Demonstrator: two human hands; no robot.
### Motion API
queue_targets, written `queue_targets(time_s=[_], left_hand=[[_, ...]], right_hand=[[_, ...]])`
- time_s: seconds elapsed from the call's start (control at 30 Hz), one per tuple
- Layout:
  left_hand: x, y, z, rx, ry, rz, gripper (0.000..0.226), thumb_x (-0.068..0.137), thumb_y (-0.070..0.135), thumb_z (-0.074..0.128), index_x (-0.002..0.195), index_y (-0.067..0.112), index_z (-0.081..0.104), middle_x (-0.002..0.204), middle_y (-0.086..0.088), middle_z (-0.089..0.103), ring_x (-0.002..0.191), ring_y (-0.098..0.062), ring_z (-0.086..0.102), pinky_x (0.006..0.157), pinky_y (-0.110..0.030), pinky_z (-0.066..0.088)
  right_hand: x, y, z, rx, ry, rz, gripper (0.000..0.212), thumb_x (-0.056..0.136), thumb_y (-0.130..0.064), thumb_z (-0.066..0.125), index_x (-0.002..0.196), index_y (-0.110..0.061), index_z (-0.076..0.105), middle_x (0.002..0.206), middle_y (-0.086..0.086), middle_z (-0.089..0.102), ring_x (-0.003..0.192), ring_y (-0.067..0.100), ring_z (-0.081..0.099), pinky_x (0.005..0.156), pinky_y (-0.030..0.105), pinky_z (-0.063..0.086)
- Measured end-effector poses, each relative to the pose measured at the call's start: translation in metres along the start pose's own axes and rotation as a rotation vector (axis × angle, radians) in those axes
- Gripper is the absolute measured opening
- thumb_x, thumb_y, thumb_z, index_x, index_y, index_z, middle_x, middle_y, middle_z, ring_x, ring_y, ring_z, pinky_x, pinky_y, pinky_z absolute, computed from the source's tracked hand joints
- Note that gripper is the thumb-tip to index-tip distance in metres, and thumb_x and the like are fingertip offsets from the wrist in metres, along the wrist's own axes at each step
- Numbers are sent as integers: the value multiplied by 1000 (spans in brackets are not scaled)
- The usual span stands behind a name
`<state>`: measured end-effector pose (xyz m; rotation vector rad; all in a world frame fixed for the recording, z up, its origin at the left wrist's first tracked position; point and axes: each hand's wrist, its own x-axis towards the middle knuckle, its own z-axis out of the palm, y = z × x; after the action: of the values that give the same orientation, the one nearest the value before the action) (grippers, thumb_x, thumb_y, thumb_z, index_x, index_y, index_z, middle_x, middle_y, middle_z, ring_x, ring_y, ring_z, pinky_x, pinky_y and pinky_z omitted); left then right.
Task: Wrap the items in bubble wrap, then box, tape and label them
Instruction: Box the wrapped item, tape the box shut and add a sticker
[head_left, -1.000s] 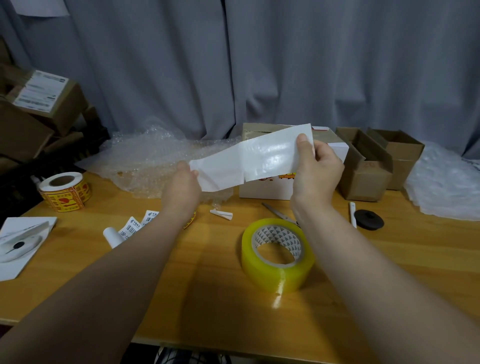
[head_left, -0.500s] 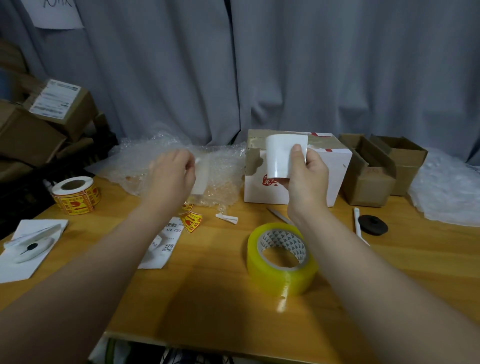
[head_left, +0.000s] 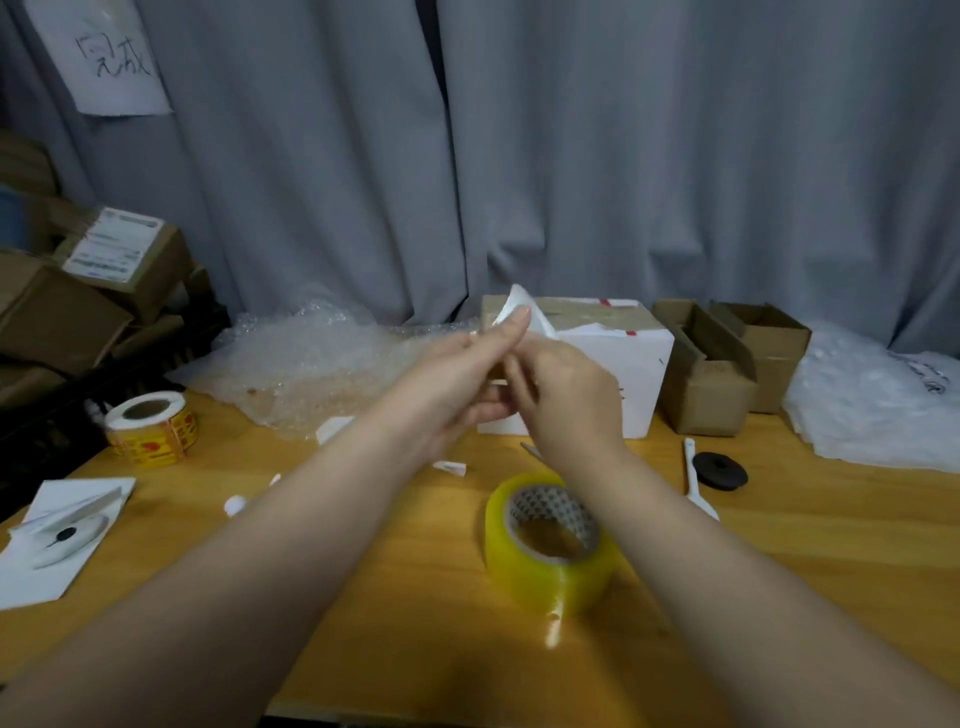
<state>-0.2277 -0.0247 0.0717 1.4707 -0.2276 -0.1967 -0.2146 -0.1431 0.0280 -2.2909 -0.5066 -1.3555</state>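
I record my left hand (head_left: 457, 384) and right hand (head_left: 566, 400) met mid-scene, both pinching the label sheet (head_left: 519, 306), its curled tip standing above the fingertips, just near of the white box (head_left: 623, 364).

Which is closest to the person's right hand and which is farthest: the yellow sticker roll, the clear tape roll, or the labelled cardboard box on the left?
From the right hand:
1. Nearest: clear tape roll, just below it on the table.
2. Next: yellow sticker roll, well off to the left.
3. Farthest: labelled cardboard box, far left, stacked at the back.
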Motion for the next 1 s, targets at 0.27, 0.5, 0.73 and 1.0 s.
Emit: queue_targets(time_s=[0.27,0.5,0.73,1.0], left_hand=[[32,10,22,-167,314,60,24,98,17,47,76,10,56,46,3,56,39,-7,53,41,-18,44],[78,13,-4,245,335,181,16,89,13,63,98,9,51,89,-11,68,66,-18,66,63,-34,56],[126,34,-9,565,125,261,23,84,10,68,89,21,49,91,5,68,79,-7,68,68,-26,57],[179,27,-11,493,166,130,21,85,7,67,102,11,54,102,-6,69,84,-15,68,76,-28,57]], right_hand=[[28,7,-8,-190,-165,-94,33,73,-14,72,106,-8,71,107,9,70,96,29,67,65,34,57],[55,39,-17,67,-271,224,38,93,-26,47,127,-15,58,120,4,52,114,23,44,95,38,40],[106,98,-5,152,-180,511,18,92,-29,60,107,-22,67,117,-1,50,105,13,51,88,29,49],[119,147,21,316,-346,813,19,94,-5,53,98,-19,65,117,3,62,99,17,57,84,33,56]])
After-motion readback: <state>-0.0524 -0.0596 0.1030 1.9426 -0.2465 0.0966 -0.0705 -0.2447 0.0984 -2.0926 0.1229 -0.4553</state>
